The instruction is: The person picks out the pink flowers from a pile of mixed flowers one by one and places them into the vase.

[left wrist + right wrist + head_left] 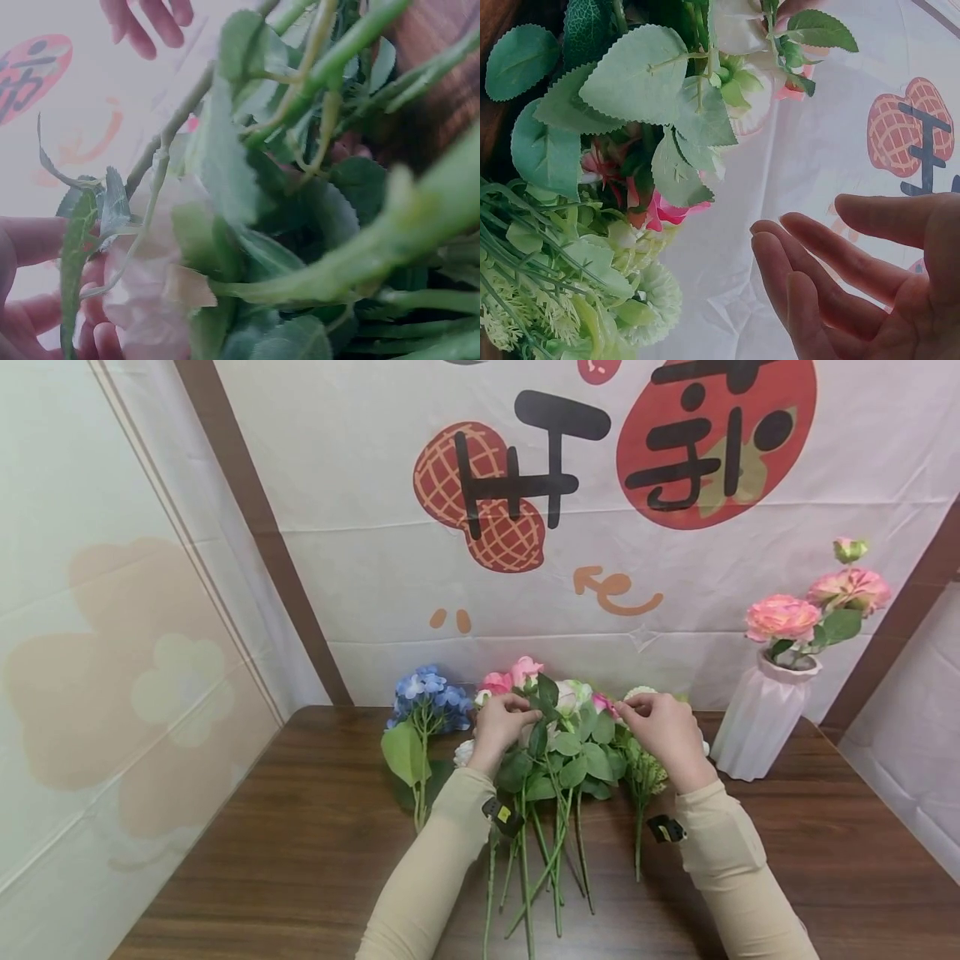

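A loose bunch of artificial flowers lies on the table, its leafy rose stems crossing toward the front. My left hand is at the bunch's left side, pinching a small sprig of rose leaves between thumb and fingers. Beside those fingers is a pale pink rose, partly hidden by leaves. My right hand hovers at the bunch's right side, fingers loosely bent with nothing between them. Nearest to it are a bright pink bloom and a pale green flower.
Blue hydrangeas with broad leaves lie left of the bunch. At the back right a white fluted vase holds pink flowers. The dark wooden table meets a printed cloth backdrop.
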{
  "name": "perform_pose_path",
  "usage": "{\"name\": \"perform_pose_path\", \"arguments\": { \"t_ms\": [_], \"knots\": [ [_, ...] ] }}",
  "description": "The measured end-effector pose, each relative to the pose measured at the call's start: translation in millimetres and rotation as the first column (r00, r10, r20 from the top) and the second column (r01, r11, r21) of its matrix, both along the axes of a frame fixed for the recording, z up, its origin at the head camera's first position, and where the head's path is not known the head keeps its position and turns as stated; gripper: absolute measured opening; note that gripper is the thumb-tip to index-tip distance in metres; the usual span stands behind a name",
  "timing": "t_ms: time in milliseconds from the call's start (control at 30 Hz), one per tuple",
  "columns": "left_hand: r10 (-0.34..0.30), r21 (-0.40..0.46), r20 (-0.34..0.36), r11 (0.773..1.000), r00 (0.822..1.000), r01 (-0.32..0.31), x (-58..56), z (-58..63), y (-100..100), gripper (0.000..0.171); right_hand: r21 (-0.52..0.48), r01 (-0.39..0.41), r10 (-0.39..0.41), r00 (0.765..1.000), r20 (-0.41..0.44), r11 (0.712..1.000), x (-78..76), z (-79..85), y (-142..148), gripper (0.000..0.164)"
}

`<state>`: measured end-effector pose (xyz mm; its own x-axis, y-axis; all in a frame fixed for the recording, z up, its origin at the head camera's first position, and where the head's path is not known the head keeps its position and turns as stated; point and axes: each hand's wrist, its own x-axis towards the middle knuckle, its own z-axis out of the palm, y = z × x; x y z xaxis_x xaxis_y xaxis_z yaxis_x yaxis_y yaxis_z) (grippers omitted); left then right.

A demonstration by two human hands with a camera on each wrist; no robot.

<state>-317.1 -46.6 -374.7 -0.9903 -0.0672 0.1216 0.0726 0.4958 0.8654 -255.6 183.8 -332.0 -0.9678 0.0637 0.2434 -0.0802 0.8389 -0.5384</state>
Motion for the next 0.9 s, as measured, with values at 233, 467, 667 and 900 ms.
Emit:
{"name": "perform_pose_path", "arguments": {
  "t_ms": [233,467,667,900],
  "knots": [
    [-0.039,0.183,-0.08,0.982,0.996,0.053,7.0,15.5,-5.0,0.016,-0.005,0.019,-0.019,1.0,-0.012,1.0,1.8,2.4,0.0,0.037],
    [-0.019,0.275,-0.083,0.96,0.996,0.041,12.2,28.6,-11.8,0.017,-0.016,0.02,-0.02,1.0,-0.013,1.0,4.5,5.4,1.0,0.037],
    [-0.011,0.334,-0.161,0.94,0.987,0.065,18.0,37.3,-15.8,0.015,-0.025,0.028,-0.028,1.0,-0.004,0.999,6.1,8.6,3.8,0.039],
    [0.042,0.337,-0.231,0.941,0.972,0.039,24.0,49.8,-21.6,0.018,-0.031,0.026,-0.026,1.0,0.005,0.999,7.7,11.9,6.0,0.04]
  ]
}}
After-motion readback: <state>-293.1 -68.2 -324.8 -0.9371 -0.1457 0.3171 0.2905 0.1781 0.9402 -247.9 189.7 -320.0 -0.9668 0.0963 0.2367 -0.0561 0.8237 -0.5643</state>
